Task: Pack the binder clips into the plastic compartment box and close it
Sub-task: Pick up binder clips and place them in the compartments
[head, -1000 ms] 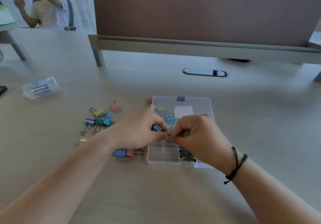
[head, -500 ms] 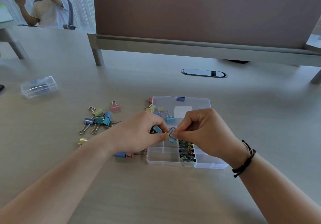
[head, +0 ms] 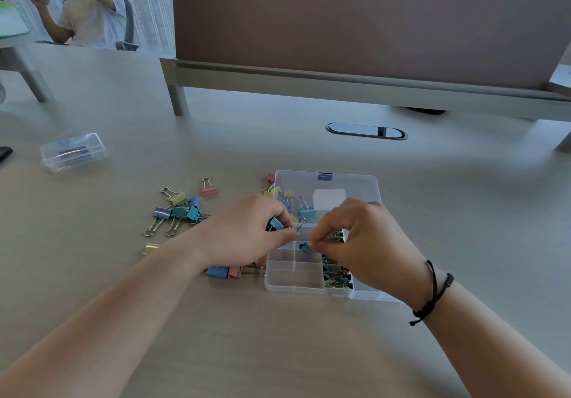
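While both hands gripped clips, the left hand [head: 247, 231] a blue binder clip [head: 275, 223], the right hand [head: 355, 240] a small one [head: 305, 247], the clear plastic compartment box [head: 296, 277] lay open, part-filled right, with pastel clips [head: 180, 209] loose left.

Two hands: the left grip [head: 247, 231] pinches one blue clip [head: 276, 223], and the right grip [head: 355, 243] is curled just beside it. Left of the grips lie seven loose clips [head: 180, 209] in a cluster and one gold clip [head: 151, 248]; near the left wrist lie two more, blue [head: 217, 272] and pink [head: 235, 272]. There are two clear boxes: one open box [head: 293, 280] under the grips, one small box [head: 73, 151] far left.
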A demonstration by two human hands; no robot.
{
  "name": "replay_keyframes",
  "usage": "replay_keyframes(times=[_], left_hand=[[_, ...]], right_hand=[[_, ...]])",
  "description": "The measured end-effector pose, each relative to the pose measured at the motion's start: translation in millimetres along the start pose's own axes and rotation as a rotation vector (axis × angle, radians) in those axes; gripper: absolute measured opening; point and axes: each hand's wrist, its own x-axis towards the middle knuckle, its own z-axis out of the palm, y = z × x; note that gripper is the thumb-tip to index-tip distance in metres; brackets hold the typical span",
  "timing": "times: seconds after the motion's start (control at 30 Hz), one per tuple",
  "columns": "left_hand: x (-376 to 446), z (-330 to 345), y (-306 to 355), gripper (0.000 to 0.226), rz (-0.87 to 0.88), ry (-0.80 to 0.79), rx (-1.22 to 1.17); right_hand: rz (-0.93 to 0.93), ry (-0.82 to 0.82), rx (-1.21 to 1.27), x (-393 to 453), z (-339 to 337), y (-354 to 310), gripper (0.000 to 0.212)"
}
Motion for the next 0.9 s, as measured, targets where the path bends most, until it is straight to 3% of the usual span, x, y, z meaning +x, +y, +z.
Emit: replay_keyframes(times=[0.2,0.4,0.57,0.7,0.9], left_hand=[[5,3,-7,0.015,0.007,-0.008,0.042],[5,3,-10,0.015,0.017,-0.02,0.063],[4,3,-8,0.014,0.007,-0.025,0.061],[3,2,-7,0.016,0.0,-0.025,0.058],[0,0,0,0.015,0.001,-0.018,-0.012]], right_hand=[[0.034,-0.237,-0.352,14,-3,-17,0.019],[0.018,-0.327,-0.525,22,1,-25,0.011],[0.025,-0.295,-0.39,15,-3,-19,0.017],[0.042,-0.198,-0.157,8,-8,-13,0.011],[0.041,-0.109,-0.05,7,4,-7,0.007]])
